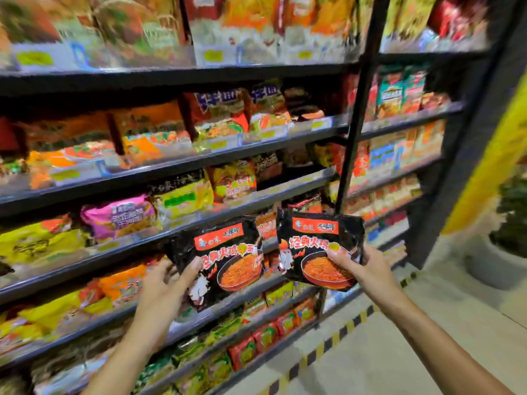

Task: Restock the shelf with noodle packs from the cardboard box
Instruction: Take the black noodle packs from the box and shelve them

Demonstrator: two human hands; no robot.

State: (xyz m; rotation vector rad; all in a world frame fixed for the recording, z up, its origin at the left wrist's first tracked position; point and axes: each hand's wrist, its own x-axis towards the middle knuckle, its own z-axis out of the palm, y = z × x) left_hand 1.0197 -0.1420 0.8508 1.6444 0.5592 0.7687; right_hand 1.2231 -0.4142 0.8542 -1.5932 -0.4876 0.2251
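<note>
I hold two black noodle packs with red labels and a picture of a bowl of red noodles, both upright in front of the shelves. My left hand (168, 283) grips the lower left edge of the left noodle pack (225, 258). My right hand (359, 266) pinches the lower right part of the right noodle pack (310, 246). The two packs sit side by side, close to the front rail of the shelf (199, 220) at mid height. The cardboard box is not in view.
Black shelving runs from left to right, several tiers filled with pink (119, 215), yellow (182, 198) and orange noodle packs. A black upright post (353, 132) divides two bays. Yellow-black tape (328, 346) lines the pale floor. A potted plant (502, 243) stands at the right.
</note>
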